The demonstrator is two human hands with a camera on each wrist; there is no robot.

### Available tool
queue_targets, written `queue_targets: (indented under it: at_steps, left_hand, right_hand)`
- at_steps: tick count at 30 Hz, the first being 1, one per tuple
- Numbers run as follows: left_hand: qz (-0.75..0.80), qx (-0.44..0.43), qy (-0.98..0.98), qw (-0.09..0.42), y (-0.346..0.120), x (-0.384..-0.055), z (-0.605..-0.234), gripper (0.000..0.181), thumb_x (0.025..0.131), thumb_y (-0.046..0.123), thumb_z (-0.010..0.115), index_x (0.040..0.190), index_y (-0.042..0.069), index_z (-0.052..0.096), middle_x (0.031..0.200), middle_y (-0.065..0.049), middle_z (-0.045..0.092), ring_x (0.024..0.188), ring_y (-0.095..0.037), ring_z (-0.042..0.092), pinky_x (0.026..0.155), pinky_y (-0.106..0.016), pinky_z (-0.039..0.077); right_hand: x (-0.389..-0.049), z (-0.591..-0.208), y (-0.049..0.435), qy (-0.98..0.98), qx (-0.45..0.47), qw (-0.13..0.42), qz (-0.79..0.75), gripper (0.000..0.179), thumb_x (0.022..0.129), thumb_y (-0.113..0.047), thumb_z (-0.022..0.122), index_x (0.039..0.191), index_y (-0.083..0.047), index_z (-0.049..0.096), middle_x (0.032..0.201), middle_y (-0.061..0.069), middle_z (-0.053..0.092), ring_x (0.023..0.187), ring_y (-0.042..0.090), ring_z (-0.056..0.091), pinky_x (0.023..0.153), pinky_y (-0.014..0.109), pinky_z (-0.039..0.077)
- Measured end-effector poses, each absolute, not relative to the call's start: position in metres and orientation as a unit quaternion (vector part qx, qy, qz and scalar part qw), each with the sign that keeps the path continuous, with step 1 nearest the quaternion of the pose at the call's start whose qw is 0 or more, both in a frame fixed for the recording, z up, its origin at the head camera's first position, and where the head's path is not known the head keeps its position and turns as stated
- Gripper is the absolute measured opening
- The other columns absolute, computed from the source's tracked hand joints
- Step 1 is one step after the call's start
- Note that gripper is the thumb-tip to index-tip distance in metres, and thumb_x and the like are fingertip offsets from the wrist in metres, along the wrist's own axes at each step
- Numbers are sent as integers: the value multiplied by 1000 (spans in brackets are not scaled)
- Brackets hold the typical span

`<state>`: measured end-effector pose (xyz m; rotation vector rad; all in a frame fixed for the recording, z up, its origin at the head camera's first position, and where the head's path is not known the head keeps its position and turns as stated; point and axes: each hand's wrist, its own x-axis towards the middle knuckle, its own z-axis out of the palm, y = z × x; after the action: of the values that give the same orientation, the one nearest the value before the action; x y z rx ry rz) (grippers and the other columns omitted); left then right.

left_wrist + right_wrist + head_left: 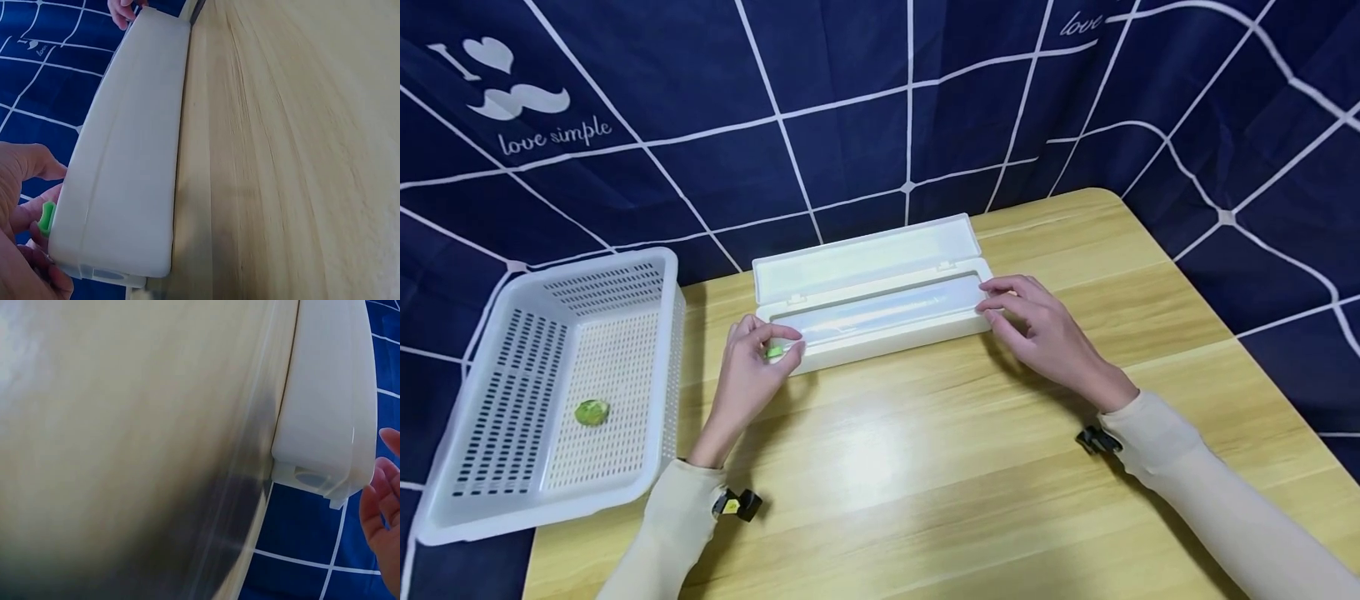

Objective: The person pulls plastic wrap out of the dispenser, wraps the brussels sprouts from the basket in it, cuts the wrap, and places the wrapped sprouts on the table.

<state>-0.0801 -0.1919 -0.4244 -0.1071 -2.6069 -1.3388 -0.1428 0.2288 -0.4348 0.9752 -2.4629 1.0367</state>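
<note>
A long white box point(891, 333), which looks like a cling film dispenser, lies on the table with its hinged lid point(865, 258) tilted back. A shiny, clear-looking sheet point(880, 308) spans the opening. At the box's left end is my left hand point(751, 367), thumb and index tips close together beside a small green slider point(46, 219); whether they pinch the sheet is unclear. My right hand point(1037, 325) is at the right end, fingertips at the rim. In the right wrist view its thumb and fingers stand apart, with nothing visible between them.
To the left stands a white perforated basket point(670, 367) with one small green vegetable piece point(592, 412) inside, like a sprout. A dark blue cloth point(850, 100) with white lines hangs behind the wooden table point(940, 467).
</note>
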Motion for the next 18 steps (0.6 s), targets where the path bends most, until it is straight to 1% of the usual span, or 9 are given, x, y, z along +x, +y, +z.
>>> queue_targets:
  at_steps: [4,8,13,18]
  left_hand:
    - [-449,-39,-887,103,-189,-82,-422,12,89,7,85,100,3,83,84,-8,41,92,-30,42,85,-42,32]
    - [-441,-36,-893,85,-189,-84,-418,11,89,7,85,98,2,83,84,-8,43,92,-31,44,85,-42,32]
    - [-435,-33,-898,63,-191,-87,-415,10,90,6,84,98,1,83,85,-9,46,87,-29,45,80,-41,34]
    - [-440,-33,-896,53,-191,-88,-412,8,91,6,83,98,2,84,85,-9,48,81,-27,46,74,-39,36]
  right_hand:
    - [-144,-435,229,-853,345,152,360,17,98,2,74,113,-4,80,137,12,69,130,31,60,108,16,39]
    - [-144,-435,229,-851,347,154,361,17,98,3,74,113,-3,80,137,12,69,129,31,61,106,15,40]
    - [-143,-434,228,-852,347,152,362,17,98,2,73,113,-3,80,137,12,69,129,30,61,105,16,40]
    - [-142,-433,228,-855,343,146,361,16,100,1,72,113,-3,81,138,11,68,130,29,60,102,16,41]
